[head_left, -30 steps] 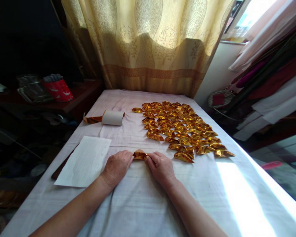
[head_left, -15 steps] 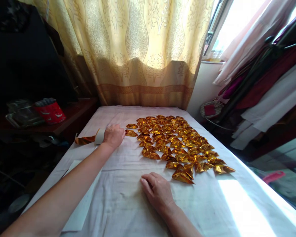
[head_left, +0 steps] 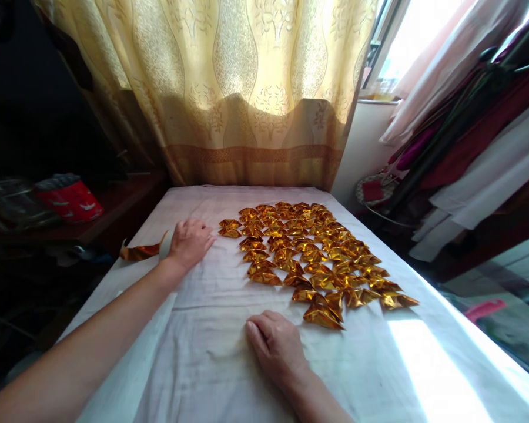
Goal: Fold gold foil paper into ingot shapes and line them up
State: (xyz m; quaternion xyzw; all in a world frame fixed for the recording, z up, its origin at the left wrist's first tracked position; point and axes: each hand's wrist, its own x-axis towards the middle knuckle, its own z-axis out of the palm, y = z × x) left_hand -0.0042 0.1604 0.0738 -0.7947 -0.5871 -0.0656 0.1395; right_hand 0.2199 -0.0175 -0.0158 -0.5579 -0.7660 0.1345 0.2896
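Rows of folded gold foil paper ingots (head_left: 311, 252) cover the right middle of a white sheet (head_left: 203, 352). My left hand (head_left: 191, 239) lies left of them, fingers loosely stretched toward a close pair of ingots (head_left: 230, 228), with a gap between. Just behind that hand stands a pale roll-shaped piece (head_left: 164, 244), and a strip of gold foil paper (head_left: 140, 252) sticks out to its left. Nearer to me, my right hand (head_left: 277, 346) rests on the sheet with fingers curled in; nothing shows in it. Its nearest ingot (head_left: 324, 316) is to the right.
Under my left forearm lies a white sheet of paper (head_left: 127, 358). On a dark shelf at left stand a red container (head_left: 69, 201) and a glass jug (head_left: 13, 202). A yellow curtain (head_left: 255, 88) hangs behind; clothes (head_left: 480, 170) hang at right.
My left hand has drawn back from the nearer left ingot, which now sits close against the one behind it. The view has shifted slightly; my right hand stays resting on the sheet.
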